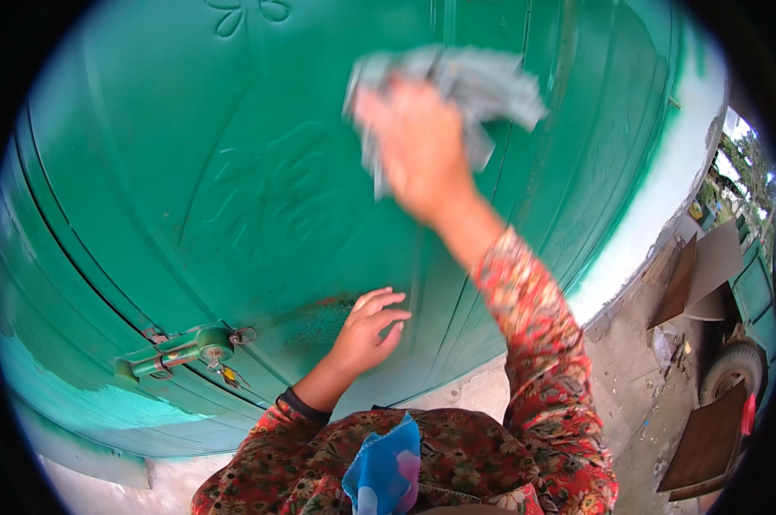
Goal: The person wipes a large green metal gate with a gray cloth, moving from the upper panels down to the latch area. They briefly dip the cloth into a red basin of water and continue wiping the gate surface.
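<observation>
My right hand grips a crumpled grey cloth against or just in front of a green metal door; both are blurred, so contact is hard to tell. The cloth spreads out on both sides of my fingers. Lower down, my left hand holds nothing, its fingers apart and a little bent. It is close to the door face, near a rusty, scuffed patch; whether it touches cannot be told. Raised embossed characters mark the panel to the left of the cloth.
A green bolt latch with a round lock and hanging keys juts out at lower left. White wall borders the door on the right. Beyond stand brown boards and a green vehicle with a tyre on concrete ground.
</observation>
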Demonstrator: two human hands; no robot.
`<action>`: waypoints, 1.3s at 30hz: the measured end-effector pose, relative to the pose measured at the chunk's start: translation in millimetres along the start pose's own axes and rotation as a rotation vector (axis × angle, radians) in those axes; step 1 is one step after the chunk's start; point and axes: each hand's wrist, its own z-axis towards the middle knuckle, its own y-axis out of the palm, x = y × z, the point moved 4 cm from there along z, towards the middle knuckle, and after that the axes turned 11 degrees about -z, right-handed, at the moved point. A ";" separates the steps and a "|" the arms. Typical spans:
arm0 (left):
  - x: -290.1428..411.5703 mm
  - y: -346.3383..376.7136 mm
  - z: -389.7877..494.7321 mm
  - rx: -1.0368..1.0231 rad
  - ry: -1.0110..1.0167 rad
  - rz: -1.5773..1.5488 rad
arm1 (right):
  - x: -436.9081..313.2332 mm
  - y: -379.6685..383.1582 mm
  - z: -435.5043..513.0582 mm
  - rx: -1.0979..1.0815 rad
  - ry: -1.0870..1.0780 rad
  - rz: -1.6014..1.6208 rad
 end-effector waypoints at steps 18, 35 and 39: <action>-17.1 73.3 -103.9 -0.655 -0.203 -0.452 | -250.9 -324.0 -571.4 0.552 2.418 0.014; 127.2 251.9 -160.6 -1.298 -0.061 -0.882 | -485.5 -547.8 -483.5 1.516 1.951 -0.720; 170.6 308.1 -166.0 -1.378 -0.081 -0.904 | -487.9 -599.8 -491.8 1.602 1.903 -0.739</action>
